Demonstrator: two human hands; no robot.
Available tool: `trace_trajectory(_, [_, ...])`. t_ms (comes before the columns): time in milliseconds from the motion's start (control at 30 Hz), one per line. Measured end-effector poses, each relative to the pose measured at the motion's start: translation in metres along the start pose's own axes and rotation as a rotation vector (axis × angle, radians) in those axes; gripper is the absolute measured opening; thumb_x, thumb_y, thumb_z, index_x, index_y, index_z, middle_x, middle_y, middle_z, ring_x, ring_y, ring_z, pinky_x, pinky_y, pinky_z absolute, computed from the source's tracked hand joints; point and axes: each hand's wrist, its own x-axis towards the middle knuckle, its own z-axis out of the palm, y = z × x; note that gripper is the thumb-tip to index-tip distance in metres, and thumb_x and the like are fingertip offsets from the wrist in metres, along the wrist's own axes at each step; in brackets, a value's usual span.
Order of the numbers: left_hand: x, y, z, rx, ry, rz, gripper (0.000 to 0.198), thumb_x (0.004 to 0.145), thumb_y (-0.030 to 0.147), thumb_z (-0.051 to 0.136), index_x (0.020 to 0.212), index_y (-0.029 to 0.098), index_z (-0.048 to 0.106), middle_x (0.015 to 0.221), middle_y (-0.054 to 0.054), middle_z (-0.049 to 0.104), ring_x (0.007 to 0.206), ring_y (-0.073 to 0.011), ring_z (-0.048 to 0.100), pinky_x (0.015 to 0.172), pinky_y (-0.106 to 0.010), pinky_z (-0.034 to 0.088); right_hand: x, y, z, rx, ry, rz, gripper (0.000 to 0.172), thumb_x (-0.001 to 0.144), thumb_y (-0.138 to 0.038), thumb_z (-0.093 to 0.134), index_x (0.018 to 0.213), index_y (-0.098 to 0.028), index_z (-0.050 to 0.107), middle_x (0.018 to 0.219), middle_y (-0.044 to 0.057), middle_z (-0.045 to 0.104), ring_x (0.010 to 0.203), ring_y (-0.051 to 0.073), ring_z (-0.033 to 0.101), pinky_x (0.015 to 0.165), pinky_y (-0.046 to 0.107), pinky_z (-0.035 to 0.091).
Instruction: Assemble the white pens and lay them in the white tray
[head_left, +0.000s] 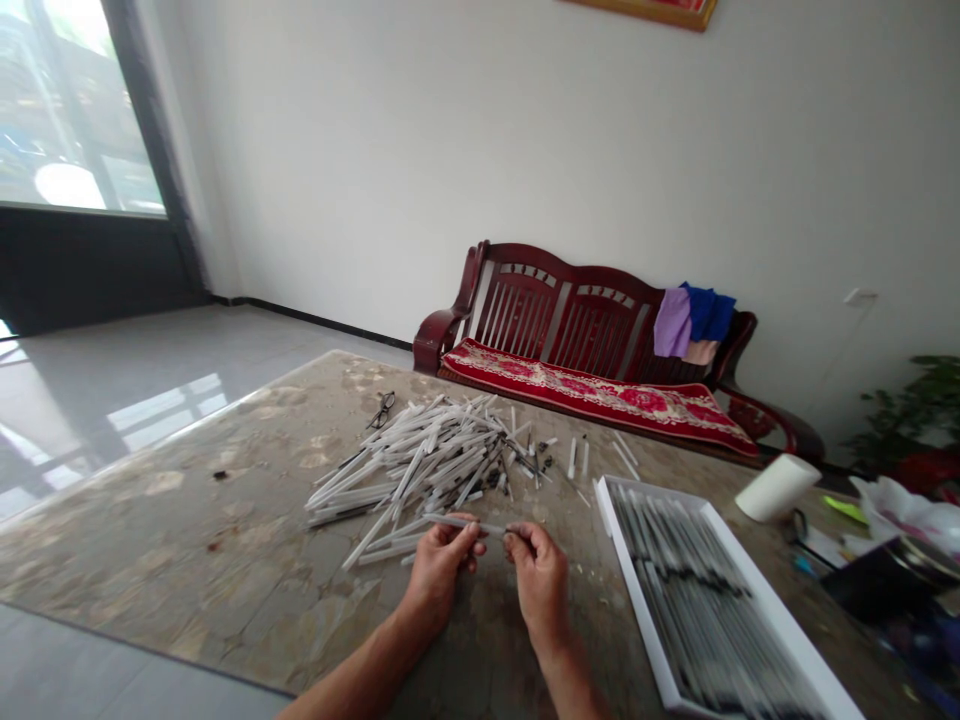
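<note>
A slim, whitish pen-like tube (491, 529) lies level between my two hands, above the near part of the table. My left hand (444, 562) pinches it between thumb and fingers, and its left end sticks out past that hand. At the other end, the thumb and fingers of my right hand (538, 570) close on its tip. Just beyond the hands spreads a loose pile of similar white tubes (435, 445), with some dark pieces among them. To the right, a white box (626, 580) holds rows of grey, dark-tipped pen-like sticks (697, 590).
The patterned table (187, 560) carries black glasses (382, 410) left of the pile. A white roll (778, 488), a black cylinder (889, 575) and a plastic bag (907, 510) stand at the right. Behind is a red wooden bench (570, 310) with draped cloths (697, 315).
</note>
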Motion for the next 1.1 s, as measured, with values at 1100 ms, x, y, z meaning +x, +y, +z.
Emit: trace_trajectory(1100, [-0.005,0.000,0.003,0.131,-0.116,0.024,0.041,0.057,0.046,0.085,0.076,0.016,0.065,0.055,0.003,0.062,0.048,-0.0139,0.060,0.039,-0.019,0.040,-0.008,-0.011,-0.012,-0.103,-0.157,0.054,0.054,0.091,-0.064,0.035,0.060,-0.024,0.053,0.050,-0.001,0.052,0.048,0.016,0.050,0.048,0.026,0.035])
